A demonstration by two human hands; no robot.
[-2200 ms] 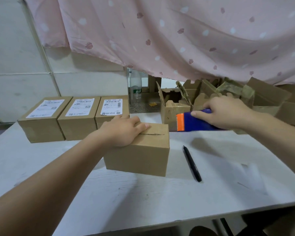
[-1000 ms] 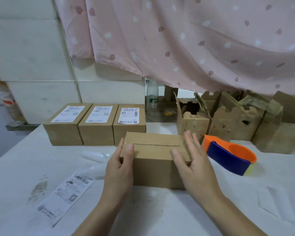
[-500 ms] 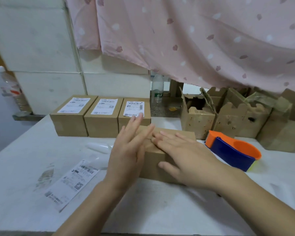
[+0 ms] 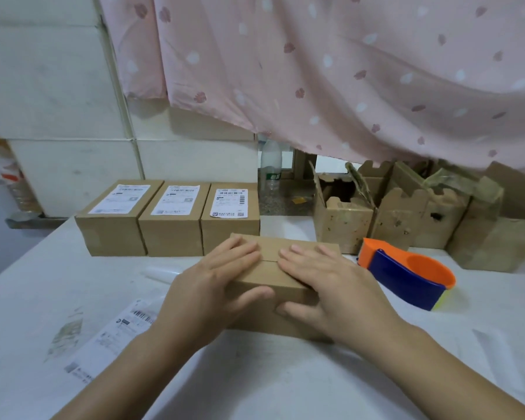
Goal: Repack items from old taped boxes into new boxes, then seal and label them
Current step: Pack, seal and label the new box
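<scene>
White tabletop (image 4: 285, 386) fills the head view, with a pink spotted curtain (image 4: 346, 71) hanging over the far side and pale wall panels to the left. At the centre of the table sits the closed cardboard box (image 4: 272, 248), its top flaps meeting in a seam that runs left to right. The left hand (image 4: 212, 286) and right hand (image 4: 331, 286) both lie flat on the lid, fingers straight and pressing down, fingertips nearly meeting over the seam; each thumb reaches down the near face. Neither hand clasps anything. Just right of the box rests a blue and orange tape dispenser (image 4: 406, 274). Behind the box, three labelled boxes (image 4: 170, 219) stand side by side, touching. Torn old boxes (image 4: 346, 219) stand open along the far right edge. A loose shipping label (image 4: 115, 331) lies on the table near the left forearm. A plastic bottle (image 4: 271, 165) stands beyond the table under the curtain.
</scene>
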